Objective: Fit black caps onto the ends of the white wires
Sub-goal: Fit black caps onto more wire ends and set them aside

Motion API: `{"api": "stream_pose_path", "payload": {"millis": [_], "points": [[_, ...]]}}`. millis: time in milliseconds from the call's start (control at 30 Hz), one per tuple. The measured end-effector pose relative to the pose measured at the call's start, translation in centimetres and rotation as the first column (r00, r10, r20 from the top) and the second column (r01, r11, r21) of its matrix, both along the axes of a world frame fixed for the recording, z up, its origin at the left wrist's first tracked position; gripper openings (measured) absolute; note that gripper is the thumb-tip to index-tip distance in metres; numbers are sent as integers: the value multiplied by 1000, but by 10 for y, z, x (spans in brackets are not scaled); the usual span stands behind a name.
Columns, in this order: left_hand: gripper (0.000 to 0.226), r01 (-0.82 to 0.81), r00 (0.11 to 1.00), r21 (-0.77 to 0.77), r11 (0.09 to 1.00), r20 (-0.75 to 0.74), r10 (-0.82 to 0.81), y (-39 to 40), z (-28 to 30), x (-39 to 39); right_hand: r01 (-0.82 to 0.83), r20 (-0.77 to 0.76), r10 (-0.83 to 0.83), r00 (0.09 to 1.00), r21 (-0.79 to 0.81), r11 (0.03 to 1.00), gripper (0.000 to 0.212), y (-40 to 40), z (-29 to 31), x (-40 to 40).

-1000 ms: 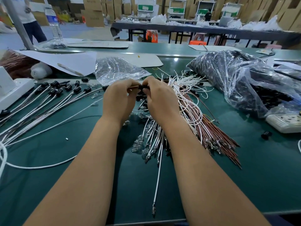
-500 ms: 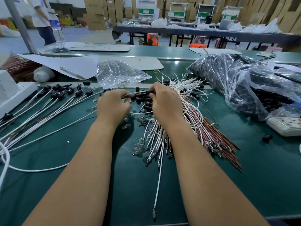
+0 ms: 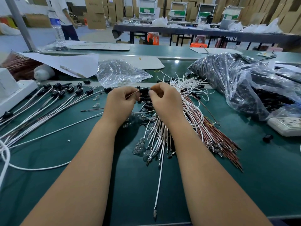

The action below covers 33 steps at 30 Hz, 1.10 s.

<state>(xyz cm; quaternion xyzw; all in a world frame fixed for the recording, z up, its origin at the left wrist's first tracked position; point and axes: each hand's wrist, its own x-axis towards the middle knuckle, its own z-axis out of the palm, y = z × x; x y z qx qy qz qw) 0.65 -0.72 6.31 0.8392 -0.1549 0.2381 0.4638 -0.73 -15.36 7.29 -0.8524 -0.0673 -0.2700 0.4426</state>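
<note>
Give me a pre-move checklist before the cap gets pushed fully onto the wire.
1. Black cap held: pinched by the right hand. Ok.
2. Wire held: pinched by the left hand, its end pointing at the cap. Ok.
3. Wire end inside the cap: hidden at the junction. Cannot tell.
4. Wire type: looks pinkish-brown, not plainly white. Cannot tell.
5. Finished capped wires lie apart on the left. Ok.
6. Supply: bag of black caps on the right. Ok.

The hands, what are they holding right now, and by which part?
The right hand pinches a black cap at its right end. The left hand pinches a thin wire just short of the cap.
</note>
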Motion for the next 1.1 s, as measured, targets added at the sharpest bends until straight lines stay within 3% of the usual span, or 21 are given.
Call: {"api": "stream_pose_path", "payload": {"millis": [367, 567, 867, 1100], "points": [[5, 30, 999, -84, 996, -21, -32, -6, 2, -2, -4, -32, 9, 999, 152, 988, 10, -4, 4, 4], [5, 16, 1000, -27, 1000, 22, -15, -6, 6, -7, 3, -63, 9, 998, 191, 982, 14, -5, 2, 4], [5, 40, 996, -25, 999, -84, -42, -8, 2, -6, -24, -89, 50, 995, 269, 963, 24, -5, 3, 3], [4, 28, 999, -37, 999, -36, -29, -8, 0, -4, 34, -93, -12, 996, 239, 971, 11, -9, 2, 4]]}}
